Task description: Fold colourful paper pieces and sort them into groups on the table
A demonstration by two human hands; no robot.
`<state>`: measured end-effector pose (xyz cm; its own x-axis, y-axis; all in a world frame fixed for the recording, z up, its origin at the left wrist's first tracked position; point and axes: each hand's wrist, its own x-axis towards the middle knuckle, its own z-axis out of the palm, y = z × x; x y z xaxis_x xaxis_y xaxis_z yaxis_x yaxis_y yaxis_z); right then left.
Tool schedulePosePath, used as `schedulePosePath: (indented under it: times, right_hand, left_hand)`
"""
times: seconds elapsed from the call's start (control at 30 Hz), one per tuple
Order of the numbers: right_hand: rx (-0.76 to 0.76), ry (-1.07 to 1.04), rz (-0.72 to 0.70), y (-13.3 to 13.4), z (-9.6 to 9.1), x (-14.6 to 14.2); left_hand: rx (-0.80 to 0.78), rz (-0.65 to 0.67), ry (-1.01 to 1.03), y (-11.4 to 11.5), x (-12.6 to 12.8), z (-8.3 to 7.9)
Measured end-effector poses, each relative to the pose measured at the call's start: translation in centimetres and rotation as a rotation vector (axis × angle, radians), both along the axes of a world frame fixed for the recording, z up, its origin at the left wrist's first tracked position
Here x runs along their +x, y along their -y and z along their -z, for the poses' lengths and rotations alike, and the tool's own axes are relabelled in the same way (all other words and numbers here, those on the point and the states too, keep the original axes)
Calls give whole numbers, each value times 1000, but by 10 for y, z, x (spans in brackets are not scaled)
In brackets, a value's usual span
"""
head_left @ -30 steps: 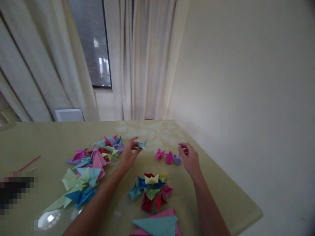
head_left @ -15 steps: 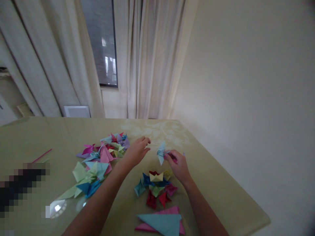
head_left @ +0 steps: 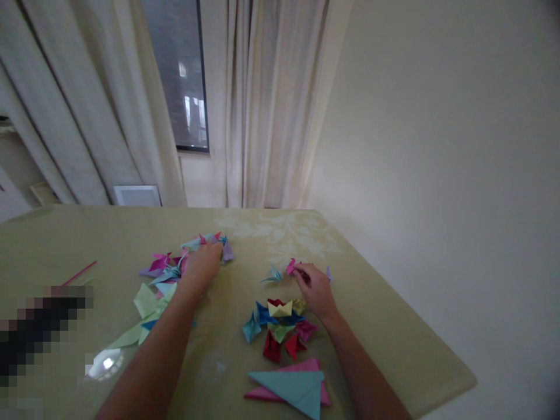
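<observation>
My left hand (head_left: 205, 262) reaches into the far end of a pile of folded paper cranes (head_left: 163, 262); its fingertips are hidden among the pieces. My right hand (head_left: 315, 289) has thumb and fingers pinched together at a pink paper crane (head_left: 291, 266), partly covered by the fingers. Just left of it, a light blue paper crane (head_left: 273, 275) rests on the table. A purple folded piece (head_left: 328, 274) shows behind the right hand. Nearer me is a cluster of small folded paper boats and other shapes, among them a pale yellow boat (head_left: 280, 309).
Light blue (head_left: 293, 388) and pink (head_left: 306, 366) folded paper triangles lie at the table's near side. On the left are a thin pink stick (head_left: 81, 272) and a blurred-out dark patch. Curtains (head_left: 280, 105) and a wall (head_left: 437, 175) bound the table (head_left: 385, 326).
My left hand has moved left into the crane pile. The light blue crane has left my right hand and stands on the table; that hand now pinches the pink crane.
</observation>
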<state>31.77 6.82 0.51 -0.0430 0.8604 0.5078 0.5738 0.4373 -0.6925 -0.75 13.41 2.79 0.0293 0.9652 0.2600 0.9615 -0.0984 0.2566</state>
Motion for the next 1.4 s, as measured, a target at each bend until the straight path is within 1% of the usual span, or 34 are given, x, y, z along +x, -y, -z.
schedulePosePath:
  times: [0.07,0.13,0.2,0.27,0.3,0.33,0.4,0.47,0.53,0.57,0.6,0.63,0.7,0.73,0.77,0.8,0.83,0.9,1.0,1.1,1.2,1.27,1.33,1.4]
  right_hand:
    - [-1,-39,-8,4,-4,-3]
    - [-23,-102,-32,8,-7,-8]
    - [-72,-223,-98,11,-9,-14]
    - [-131,-378,-194,13,-11,-18]
    - [-156,-446,-241,13,-12,-19]
    - [-177,-500,-278,14,-13,-19]
    - [-211,-563,-313,13,-15,-18]
    - [-234,-585,-301,11,-17,-14]
    - [-248,-579,-269,10,-17,-10]
    - [-254,-568,-257,9,-17,-9]
    - [-261,-556,-253,9,-18,-7]
    - [-273,-542,-258,9,-18,-6]
    - [-307,-513,-292,10,-19,-4]
    - [-328,-492,-317,10,-19,-2]
    - [-349,-461,-342,11,-19,-1]
    - [-368,-421,-362,12,-20,-1]
    - [-381,-373,-378,13,-20,0]
    - [-387,-273,-396,15,-20,1]
    - [-390,-169,-422,18,-21,1]
    - [-421,-130,-441,19,-21,0]
    - [-394,-122,-381,13,-17,-1]
    - [-346,-139,-319,8,-13,-2]
    - [-303,-201,-272,5,-10,-3]
    - [-282,-308,-257,5,-10,-5]
  left_hand:
    - [-6,65,41,-1,6,-12]
    - [-17,172,88,3,20,-27]
    - [-38,355,183,14,42,-42]
    - [-66,627,362,31,68,-56]
    - [-69,715,425,41,82,-61]
    - [-72,772,461,49,94,-65]
    - [-63,811,465,63,112,-69]
    - [-58,823,465,66,120,-68]
    - [-54,819,486,58,117,-62]
    - [-43,785,483,52,112,-57]
    - [-26,709,448,44,105,-51]
    - [-4,596,388,35,97,-44]
    - [32,302,227,20,77,-27]
    - [32,182,182,15,68,-18]
    - [26,91,154,10,58,-9]
    - [16,21,136,8,49,-1]
    - [5,-20,133,6,42,7]
    - [-13,-60,126,5,32,17]
    - [-20,-40,155,1,25,21]
    - [-20,6,243,-7,24,15]
    - [-6,91,352,-12,26,-2]
    - [21,180,463,-8,30,-17]
    - [24,312,672,0,36,-32]
    - [-5,473,892,10,47,-44]
